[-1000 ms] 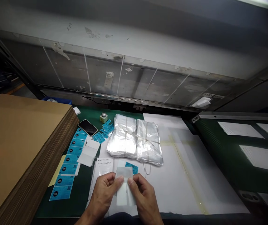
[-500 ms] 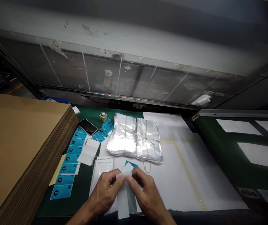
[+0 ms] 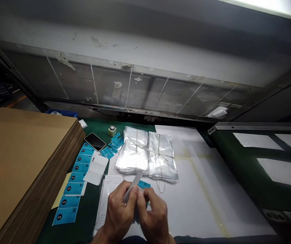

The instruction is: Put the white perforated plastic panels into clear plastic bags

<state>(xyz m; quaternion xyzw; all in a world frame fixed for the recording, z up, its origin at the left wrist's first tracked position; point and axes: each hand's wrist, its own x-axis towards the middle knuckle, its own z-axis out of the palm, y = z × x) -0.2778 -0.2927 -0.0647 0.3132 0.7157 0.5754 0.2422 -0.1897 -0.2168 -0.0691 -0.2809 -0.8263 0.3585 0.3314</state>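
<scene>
Left hand [image 3: 120, 208] and right hand [image 3: 154, 213], close together above the table [image 3: 97, 127], fingers [image 3: 135, 190] pinched on one narrow white strip [image 3: 133, 184], its free end tilted up toward the bags. Just past the fingers, one blue label [image 3: 144, 184], partly hidden by the hands, on a large white sheet [image 3: 186, 193]. Beside it, one white perforated card [image 3: 113, 179]. Farther up, two bundles of clear plastic bags [image 3: 132, 152], each tied with string, side by side and touching. Off to the left, a column of about eight blue month labels [image 3: 74, 188], a loose heap of blue labels [image 3: 112, 147], one phone [image 3: 95, 141], one small jar [image 3: 112, 131] and one tall stack of cardboard sheets [image 3: 28, 162].
</scene>
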